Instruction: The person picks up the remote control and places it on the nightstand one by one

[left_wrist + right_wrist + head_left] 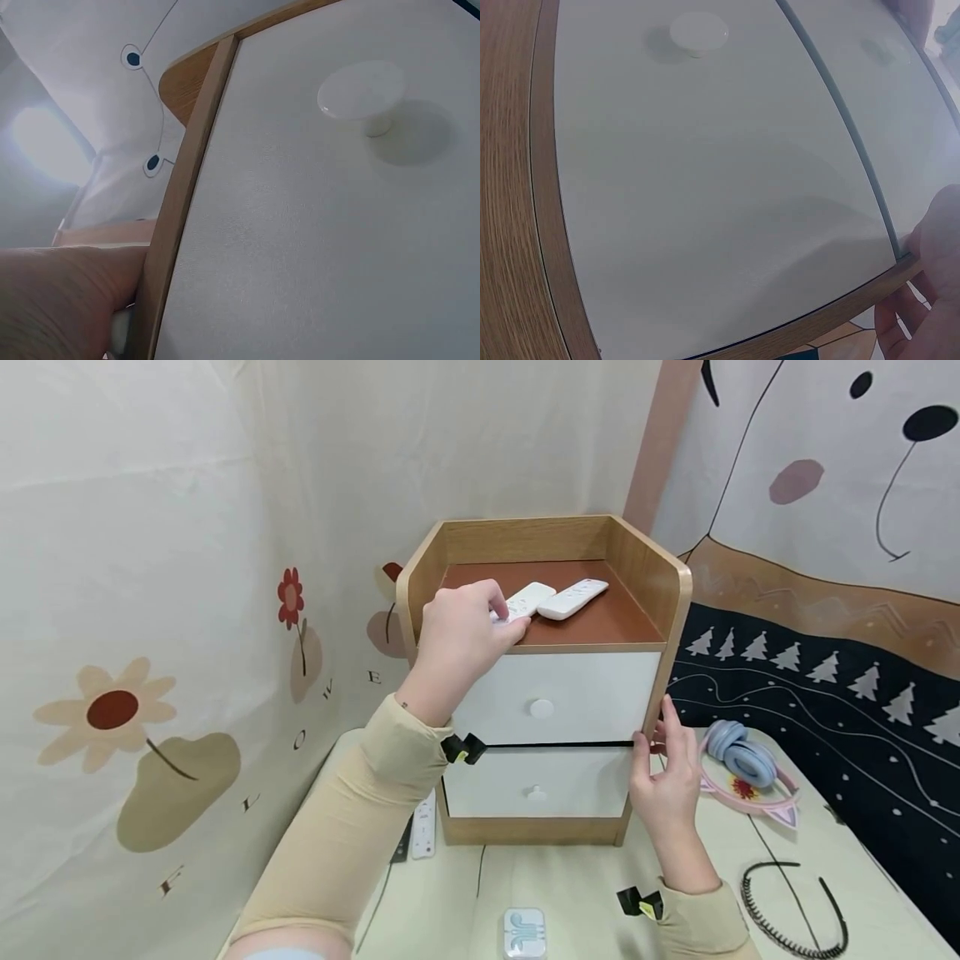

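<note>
A small wooden cabinet with two white drawers stands on the table, both drawers closed. On its brown top shelf, my left hand pinches one end of a white remote control between thumb and curled fingers. Right beside it lies another white remote control, tilted slightly. My right hand rests against the cabinet's right side, thumb at the front edge and fingers extended along the side panel. In the left wrist view the upper drawer's round knob shows, while the held remote is mostly hidden.
Left of the cabinet's base, a white remote stands next to a dark one. Boxed earphones lie in front. To the right are blue headphones, a pink cat-ear headband and a black hairband.
</note>
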Action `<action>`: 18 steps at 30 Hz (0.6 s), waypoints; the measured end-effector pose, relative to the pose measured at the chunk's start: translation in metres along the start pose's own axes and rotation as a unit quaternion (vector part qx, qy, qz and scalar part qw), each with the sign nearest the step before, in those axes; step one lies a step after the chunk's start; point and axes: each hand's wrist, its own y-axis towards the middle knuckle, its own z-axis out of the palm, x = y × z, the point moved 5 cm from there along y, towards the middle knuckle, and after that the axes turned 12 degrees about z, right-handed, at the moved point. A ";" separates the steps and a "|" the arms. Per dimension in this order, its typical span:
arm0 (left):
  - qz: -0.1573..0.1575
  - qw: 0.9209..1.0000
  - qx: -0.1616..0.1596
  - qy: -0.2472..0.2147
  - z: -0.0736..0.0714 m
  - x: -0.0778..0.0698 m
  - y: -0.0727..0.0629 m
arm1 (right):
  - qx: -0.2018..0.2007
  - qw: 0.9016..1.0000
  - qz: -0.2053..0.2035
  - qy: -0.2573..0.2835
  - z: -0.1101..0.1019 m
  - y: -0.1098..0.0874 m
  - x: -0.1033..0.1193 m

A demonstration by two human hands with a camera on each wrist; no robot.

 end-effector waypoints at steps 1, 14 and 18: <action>-0.004 1.000 0.006 0.003 0.000 -0.002 0.001 | 0.001 1.000 0.000 0.000 -0.001 0.000 0.001; 0.015 0.998 0.060 -0.018 0.008 -0.007 0.012 | -0.007 1.000 -0.002 0.007 -0.004 0.000 0.007; 0.024 0.996 0.080 -0.019 0.010 -0.006 0.014 | -0.006 1.000 0.000 0.004 -0.003 0.001 0.006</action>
